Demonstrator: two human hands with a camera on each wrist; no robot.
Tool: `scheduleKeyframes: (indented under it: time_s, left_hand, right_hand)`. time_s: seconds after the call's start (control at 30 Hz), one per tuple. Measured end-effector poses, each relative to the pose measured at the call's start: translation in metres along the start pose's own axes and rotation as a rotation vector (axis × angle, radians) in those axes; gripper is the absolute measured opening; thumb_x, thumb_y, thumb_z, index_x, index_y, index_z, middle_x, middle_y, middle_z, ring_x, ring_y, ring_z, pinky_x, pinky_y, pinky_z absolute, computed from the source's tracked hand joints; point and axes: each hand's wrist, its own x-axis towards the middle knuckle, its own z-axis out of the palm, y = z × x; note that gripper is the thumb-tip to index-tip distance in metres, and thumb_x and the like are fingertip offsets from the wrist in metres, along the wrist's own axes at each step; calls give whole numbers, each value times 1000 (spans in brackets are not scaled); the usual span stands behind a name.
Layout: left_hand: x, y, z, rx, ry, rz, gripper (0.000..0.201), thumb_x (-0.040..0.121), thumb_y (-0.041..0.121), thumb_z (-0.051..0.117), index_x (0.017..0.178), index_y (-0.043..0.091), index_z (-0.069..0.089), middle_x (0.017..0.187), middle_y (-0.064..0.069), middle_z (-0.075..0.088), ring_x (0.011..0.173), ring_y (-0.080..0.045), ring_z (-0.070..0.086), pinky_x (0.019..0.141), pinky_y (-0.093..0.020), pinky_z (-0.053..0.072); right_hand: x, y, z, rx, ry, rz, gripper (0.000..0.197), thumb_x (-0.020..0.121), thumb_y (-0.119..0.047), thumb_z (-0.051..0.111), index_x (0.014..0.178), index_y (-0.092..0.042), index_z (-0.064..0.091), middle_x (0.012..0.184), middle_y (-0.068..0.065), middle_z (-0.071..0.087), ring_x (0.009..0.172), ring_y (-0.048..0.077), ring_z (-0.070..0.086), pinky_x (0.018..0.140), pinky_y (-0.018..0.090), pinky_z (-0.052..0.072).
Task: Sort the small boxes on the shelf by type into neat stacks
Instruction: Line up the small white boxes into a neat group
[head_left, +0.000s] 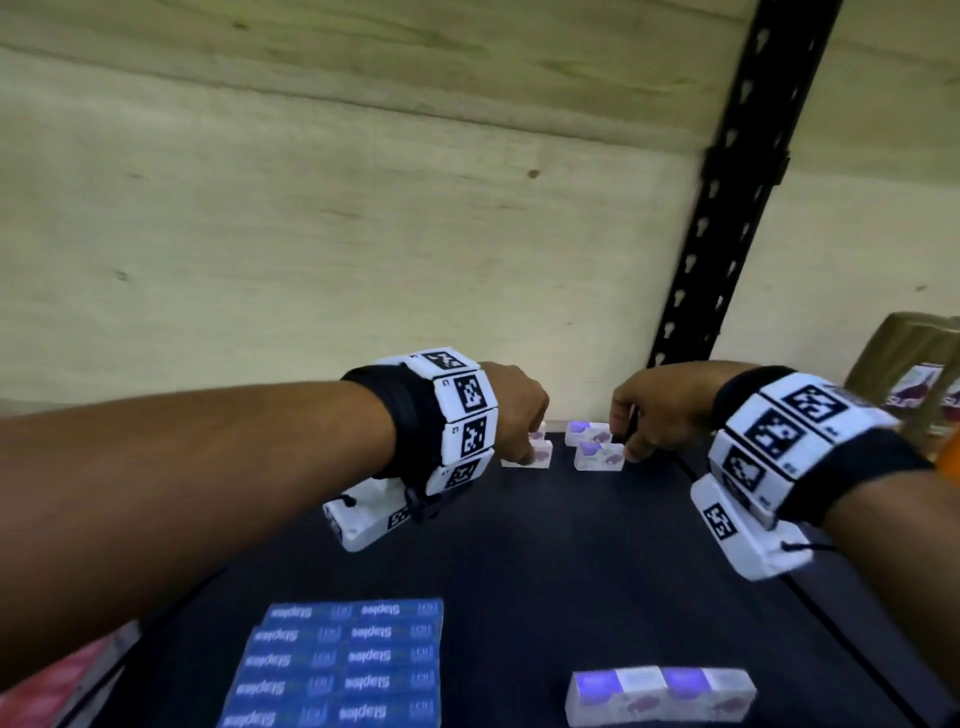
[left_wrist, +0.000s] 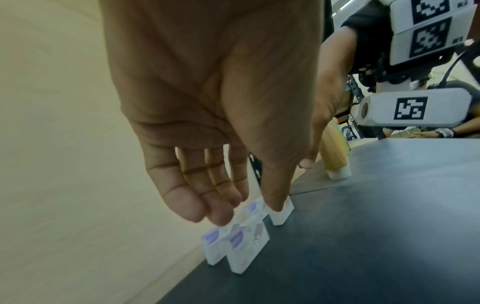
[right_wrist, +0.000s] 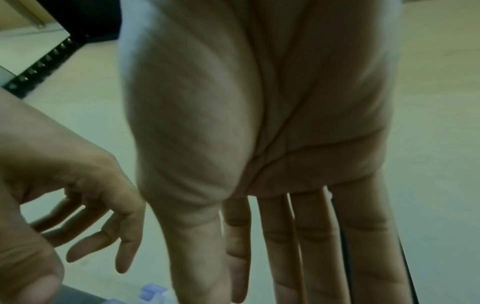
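Note:
Small white boxes with purple print stand in two pairs at the back of the dark shelf (head_left: 545, 561). My left hand (head_left: 522, 457) reaches down onto the left pair (head_left: 541, 453), fingers nearly straight and fingertips touching the box tops. In the left wrist view my left hand (left_wrist: 246, 211) has its thumb tip against one box (left_wrist: 281, 216) and its fingers over the nearer pair (left_wrist: 244, 246). My right hand (head_left: 626, 441) is at the right end of the right pair (head_left: 597, 454). In the right wrist view my right hand (right_wrist: 233, 277) shows straight fingers holding nothing.
Blue Staples boxes (head_left: 343, 665) lie in rows at the front left. A row of white-purple boxes (head_left: 660, 699) sits at the front right. A wooden wall (head_left: 311, 234) and a black upright (head_left: 727, 208) close the back. Bottles (head_left: 909, 374) stand right of the upright.

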Motion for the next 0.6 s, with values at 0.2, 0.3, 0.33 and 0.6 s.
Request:
scheduleKeyframes:
  time_s: [0.2,0.3,0.33,0.6]
  left_hand:
    - [32,-8,5,87,-98,-18,46,86,43,69,120,13,66,116,-5,67,83,-20,54,48,-20,28]
    - [38,-3,5,134,-146,-13,41,89,39,68,119,11,66,110,-3,67,80,-18,53,45,-20,27]
    - [40,-2,5,161,-160,-13,38,90,37,68,117,11,66,104,-3,66,76,-18,53,45,-21,28]
    - [31,3,1,147,-172,14,18,89,32,70,95,16,65,90,1,58,75,-16,52,45,-21,29]
  right_hand:
    - [45,5,7,-25,-46,2,35,89,-26,70,123,-16,65,95,-5,60,70,8,54,66,21,47]
    - [55,4,10,-73,-126,10,40,91,-25,70,127,-11,63,79,-5,57,72,13,53,56,19,40]
    - [56,4,11,-92,-146,13,41,91,-25,69,128,-9,61,74,-5,54,69,12,52,52,15,37]
    - [67,-1,20,-185,-127,42,24,91,-21,68,109,-6,62,92,6,59,66,15,55,51,16,45]
